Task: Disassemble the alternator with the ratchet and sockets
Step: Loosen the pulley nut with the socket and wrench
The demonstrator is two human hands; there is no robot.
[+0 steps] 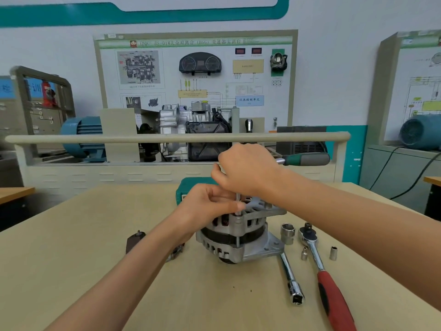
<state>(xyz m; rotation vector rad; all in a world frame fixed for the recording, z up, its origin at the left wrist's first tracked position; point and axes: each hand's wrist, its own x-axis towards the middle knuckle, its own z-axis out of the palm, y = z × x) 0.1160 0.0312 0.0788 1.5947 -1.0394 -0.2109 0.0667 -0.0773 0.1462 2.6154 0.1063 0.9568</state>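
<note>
The silver alternator (241, 235) stands on the wooden table (95, 235), pulley side down. My right hand (245, 170) grips the head end of a green-handled ratchet (305, 159) held above the alternator's top, its handle pointing right. A thin socket shaft (238, 199) runs down from that hand to a bolt on the housing rim. My left hand (210, 204) rests on the alternator's top left, thumb and fingers pinching the shaft. The bolt head itself is hidden by the fingers.
To the right of the alternator lie a large socket (287, 232), a red-handled ratchet (324, 271), an extension bar (291, 278) and two small sockets (304, 253) (333, 253). A green tool case (191, 185) sits behind it. A dark removed part (134, 241) lies at left.
</note>
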